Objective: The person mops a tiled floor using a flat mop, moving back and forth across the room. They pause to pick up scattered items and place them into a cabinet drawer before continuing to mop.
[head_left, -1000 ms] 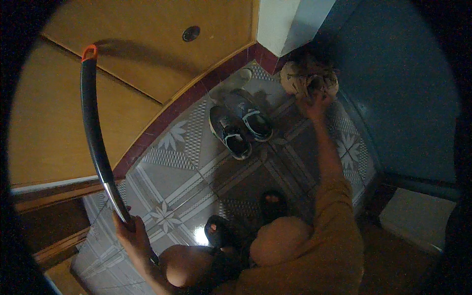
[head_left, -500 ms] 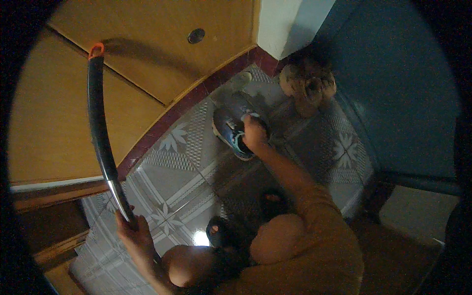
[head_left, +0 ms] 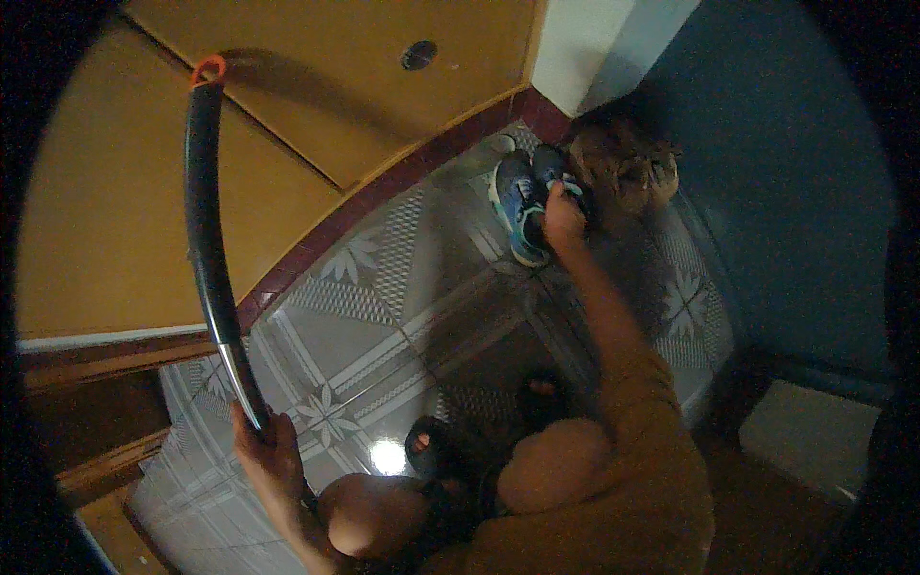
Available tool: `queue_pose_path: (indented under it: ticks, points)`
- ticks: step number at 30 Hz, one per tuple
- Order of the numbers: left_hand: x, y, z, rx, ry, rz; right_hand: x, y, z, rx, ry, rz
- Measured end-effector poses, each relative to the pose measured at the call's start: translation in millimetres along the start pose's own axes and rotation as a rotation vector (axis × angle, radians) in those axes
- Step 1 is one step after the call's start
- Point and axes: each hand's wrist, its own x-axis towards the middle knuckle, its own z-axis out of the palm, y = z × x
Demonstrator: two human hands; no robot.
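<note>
My left hand (head_left: 266, 452) is closed around the metal part of a long pole (head_left: 203, 211), which has a black grip and an orange hanging loop at its upper end. Its lower end is lost behind my arm and leg. Out ahead, my right hand (head_left: 565, 218) grips the nearer part of a pair of sneakers, dark blue with light trim. The left sneaker (head_left: 513, 192) and the right sneaker (head_left: 549, 163) stand side by side on the tiled floor, toes away from me. My fingers partly cover their openings.
Brown, shoe-like items (head_left: 623, 163) lie right of the sneakers, near a blue panel (head_left: 767, 192). Wooden cabinet doors (head_left: 307, 77) rise at the left above a dark red skirting (head_left: 355, 201). A white pillar (head_left: 599, 48) stands behind. My feet in dark footwear (head_left: 431, 446) are below.
My right hand has shifted the sneakers farther away and to the right, close to the brown items. The left hand keeps its hold on the pole.
</note>
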Motion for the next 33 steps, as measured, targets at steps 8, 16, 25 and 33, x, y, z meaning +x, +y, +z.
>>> queue_pose_path:
  ticks: [8, 16, 25, 33]
  points:
    - [9.7, -8.3, -21.0, 0.074, -0.227, -0.224, -79.5, -67.5, -61.3, -0.368, 0.277, -0.356]
    - [30.9, 57.4, -145.8, 0.351, -0.152, -0.240, -219.7, -166.4, -201.2, -0.299, -0.423, -0.938]
    - [-24.4, 304.1, -400.4, -0.184, -0.444, -0.207, -520.7, -338.2, -359.4, 0.280, -0.897, -1.047]
    - [-23.1, 467.3, -479.4, -0.133, -0.996, 0.279, -696.0, -445.9, -449.8, 0.940, -0.790, -1.207]
